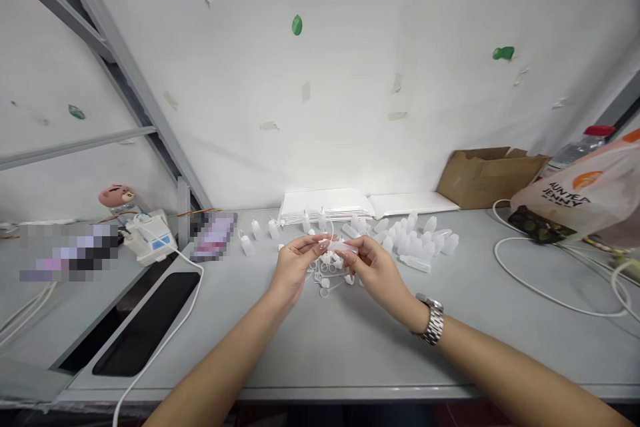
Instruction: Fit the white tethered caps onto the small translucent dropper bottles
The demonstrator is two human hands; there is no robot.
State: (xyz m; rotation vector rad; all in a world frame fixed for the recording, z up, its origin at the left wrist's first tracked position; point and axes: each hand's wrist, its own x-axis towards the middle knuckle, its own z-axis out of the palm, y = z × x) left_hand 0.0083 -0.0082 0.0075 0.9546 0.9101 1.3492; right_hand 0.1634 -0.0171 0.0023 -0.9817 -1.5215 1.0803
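Over the middle of the grey table, a small translucent squeeze bottle [345, 247] lies tilted on its side between my hands. My right hand [373, 265] pinches the bottle's body. At its other end, the closed fingertips of my left hand [299, 262] grip a white cap, mostly hidden by the fingers. Beneath both hands is a pile of white caps with ring straps [325, 283]. To the right lies a cluster of similar uncapped bottles [413, 240]. Several capped bottles [247, 244] stand at the left.
White flat packs [325, 203] rest against the wall, beside a cardboard box [487, 177]. A plastic bag [585, 193] and looped white cables [540, 303] occupy the right. On the left are a black phone-shaped slab [147, 323], a blurred phone [214, 237] and a power strip [150, 238].
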